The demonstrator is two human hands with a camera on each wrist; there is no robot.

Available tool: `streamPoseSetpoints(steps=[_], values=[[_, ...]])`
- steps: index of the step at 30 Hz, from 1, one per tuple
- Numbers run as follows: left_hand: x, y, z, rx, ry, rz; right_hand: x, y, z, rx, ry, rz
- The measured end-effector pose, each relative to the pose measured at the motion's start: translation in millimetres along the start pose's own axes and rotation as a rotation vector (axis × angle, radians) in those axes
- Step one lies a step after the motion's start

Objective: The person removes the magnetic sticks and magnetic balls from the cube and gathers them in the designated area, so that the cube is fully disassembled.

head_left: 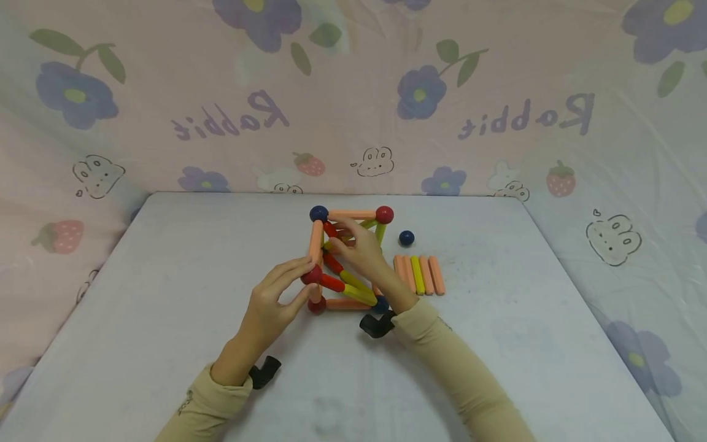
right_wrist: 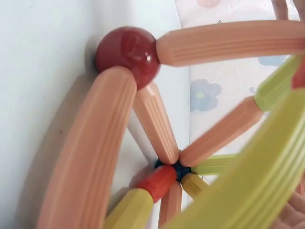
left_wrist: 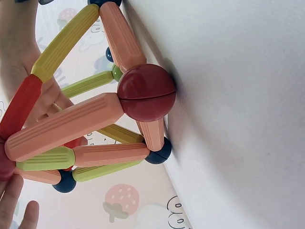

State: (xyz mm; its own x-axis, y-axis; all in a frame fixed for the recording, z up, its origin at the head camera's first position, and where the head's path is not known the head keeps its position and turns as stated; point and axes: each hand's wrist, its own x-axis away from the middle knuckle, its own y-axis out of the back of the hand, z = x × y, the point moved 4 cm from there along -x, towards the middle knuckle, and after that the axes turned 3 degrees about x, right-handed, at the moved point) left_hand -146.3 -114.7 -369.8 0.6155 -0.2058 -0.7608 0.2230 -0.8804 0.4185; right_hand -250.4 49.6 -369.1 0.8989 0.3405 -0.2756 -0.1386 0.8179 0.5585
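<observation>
A frame of magnetic sticks and balls stands on the table, with salmon sticks (head_left: 348, 304), red-and-yellow sticks (head_left: 358, 293) and green sticks. My left hand (head_left: 273, 301) pinches a red ball (head_left: 311, 274) at the frame's raised near-left corner. Another red ball (left_wrist: 147, 93) rests on the table below it. Reaching into the frame's upper part, my right hand (head_left: 361, 250) pinches a red stick (head_left: 330, 229) just below the dark blue ball (head_left: 318, 213) at the top left. The fingers partly hide that stick's far end. A red ball (head_left: 385, 215) forms the top right corner.
Right of the frame lies a row of several loose sticks (head_left: 418, 275), salmon with one yellow. A loose dark blue ball (head_left: 406, 238) sits behind them. Black wrist mounts (head_left: 377, 325) hang near both cuffs. A printed cloth (head_left: 353, 123) rises behind the white table (head_left: 497, 368).
</observation>
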Motion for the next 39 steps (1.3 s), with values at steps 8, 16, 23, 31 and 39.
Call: streamPoseSetpoints(steps=[8, 16, 23, 31, 39], values=[[0.0, 0.0, 0.1, 0.008, -0.001, -0.003, -0.7, -3, 1, 0.010, -0.004, -0.045], [-1.3, 0.6, 0.5, 0.006, -0.001, 0.000, -2.0, -1, 6, 0.069, 0.043, -0.063], [-1.2, 0.6, 0.6, 0.015, -0.009, -0.003, -0.9, -2, 9, 0.110, -0.015, -0.048], [-1.2, 0.8, 0.5, 0.016, -0.012, -0.005, 14.4, 0, 8, 0.060, -0.014, -0.015], [-0.6, 0.4, 0.8, 0.026, 0.013, 0.006, 37.0, 10, 1, 0.034, -0.079, 0.017]])
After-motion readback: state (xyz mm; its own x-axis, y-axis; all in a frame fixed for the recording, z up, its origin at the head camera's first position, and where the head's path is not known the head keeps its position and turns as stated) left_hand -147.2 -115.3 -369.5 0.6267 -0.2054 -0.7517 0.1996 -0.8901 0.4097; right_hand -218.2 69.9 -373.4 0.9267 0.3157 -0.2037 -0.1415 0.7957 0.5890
